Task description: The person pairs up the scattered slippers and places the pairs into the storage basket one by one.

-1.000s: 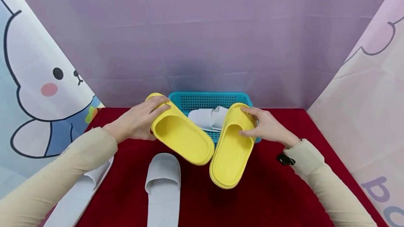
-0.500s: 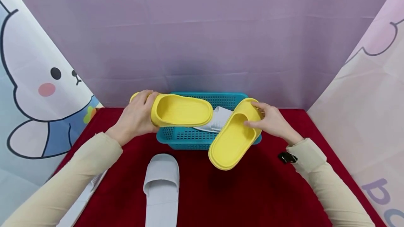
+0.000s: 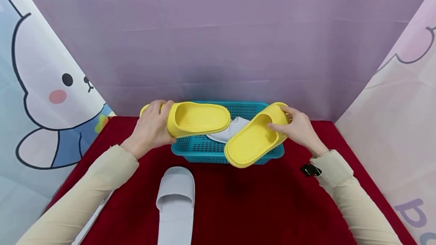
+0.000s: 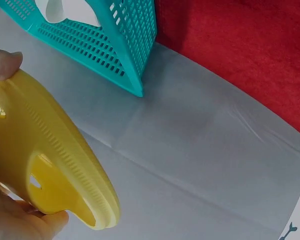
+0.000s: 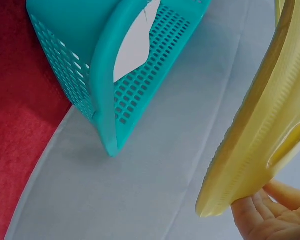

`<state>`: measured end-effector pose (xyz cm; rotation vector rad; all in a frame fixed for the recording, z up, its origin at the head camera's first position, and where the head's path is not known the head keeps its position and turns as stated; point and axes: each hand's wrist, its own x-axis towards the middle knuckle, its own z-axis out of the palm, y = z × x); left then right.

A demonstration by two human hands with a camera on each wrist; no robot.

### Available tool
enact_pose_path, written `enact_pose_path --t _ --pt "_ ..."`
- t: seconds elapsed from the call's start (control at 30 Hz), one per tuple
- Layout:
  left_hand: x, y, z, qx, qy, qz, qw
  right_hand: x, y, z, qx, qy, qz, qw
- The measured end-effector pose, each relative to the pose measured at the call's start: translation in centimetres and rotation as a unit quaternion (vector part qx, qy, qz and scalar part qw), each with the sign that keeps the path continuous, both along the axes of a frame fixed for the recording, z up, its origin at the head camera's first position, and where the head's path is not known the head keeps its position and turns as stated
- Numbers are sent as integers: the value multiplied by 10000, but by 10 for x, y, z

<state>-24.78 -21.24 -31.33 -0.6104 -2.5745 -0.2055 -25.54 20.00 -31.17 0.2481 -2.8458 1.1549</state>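
My left hand [image 3: 152, 126] grips a yellow slipper [image 3: 202, 118] by its toe strap, the sole end pointing right above the basket. In the left wrist view the thumb and fingers wrap the yellow slipper [image 4: 65, 145] at its toe end. My right hand [image 3: 299, 129] pinches the strap of the other yellow slipper [image 3: 248, 143], whose heel slants down to the left over the basket's front rim. The right wrist view shows fingers [image 5: 247, 215] at that slipper's toe end. Behind both lies the turquoise basket [image 3: 204, 158], with white slippers [image 3: 223, 134] inside, partly hidden.
A white slipper [image 3: 175, 203] lies on the red cloth [image 3: 259, 207] in front of the basket. Another white slipper [image 3: 90, 222] is mostly hidden under the left sleeve. A purple curtain [image 3: 218, 41] rises behind the basket, with printed panels on both sides.
The left-hand yellow slipper has swung up from a diagonal to nearly level over the basket. The right-hand one has risen and tilted, its heel turning up and left. Both stay held.
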Motion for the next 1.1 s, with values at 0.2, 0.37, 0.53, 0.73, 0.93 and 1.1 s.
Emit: enact_pose_path --t 0.2,0.37,0.53,0.73,0.93,1.1 --pt "-1 5 -3 -76 -70 142 9998 0 -1 0 -132 149 -200 9996" --pt "0 8 -4 -155 -112 272 9994 0 -4 1 -197 316 -436 9984" --pt "1 10 -7 -205 -223 316 9990 0 -6 2 -351 442 -671 9962" --pt "3 16 -11 -289 -362 320 9984 -1 -7 1 -531 470 -957 9929" --pt "4 21 -12 -443 -231 334 9982 -4 -10 -1 -604 574 -1105 9904" --pt "5 23 -11 -415 -118 375 9984 -6 -13 -1 -597 664 -1076 9902"
